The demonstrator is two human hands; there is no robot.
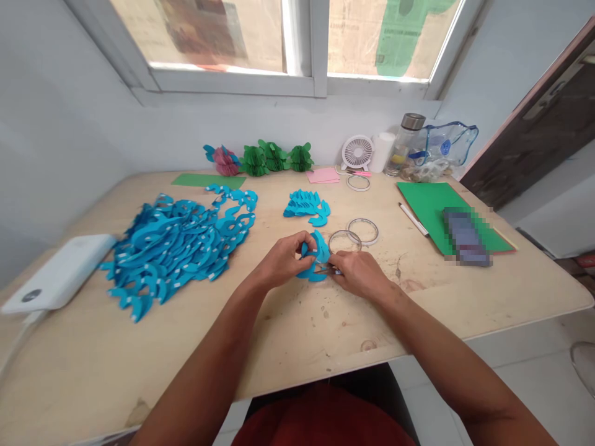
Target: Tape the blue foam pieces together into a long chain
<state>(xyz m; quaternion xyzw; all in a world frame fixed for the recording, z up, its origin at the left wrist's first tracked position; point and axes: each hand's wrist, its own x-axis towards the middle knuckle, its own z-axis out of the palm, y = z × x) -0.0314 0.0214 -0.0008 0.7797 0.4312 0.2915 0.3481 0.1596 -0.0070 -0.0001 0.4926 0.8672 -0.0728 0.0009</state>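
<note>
Near the middle of the table my left hand [289, 255] pinches a curved blue paper piece [320, 244] between thumb and fingers. My right hand [360, 272] is closed around small scissors [329, 270], whose metal blades point left toward the blue paper. More blue paper [317, 277] shows just under the blades. Two thin rolls of tape, a nearer roll [344, 231] and a farther roll [377, 231], lie just beyond my right hand, overlapping in view. Behind my hands is a small cluster of blue paper cutouts [302, 203].
A large heap of blue cutouts with white tabs [181, 248] spreads at left, beside a white power bank [60, 272]. Green paper [427, 204] lies at right under a blurred phone [466, 238], near a pen [413, 219]. Paper figures [274, 157], a fan [357, 152] and a bottle [409, 145] line the wall.
</note>
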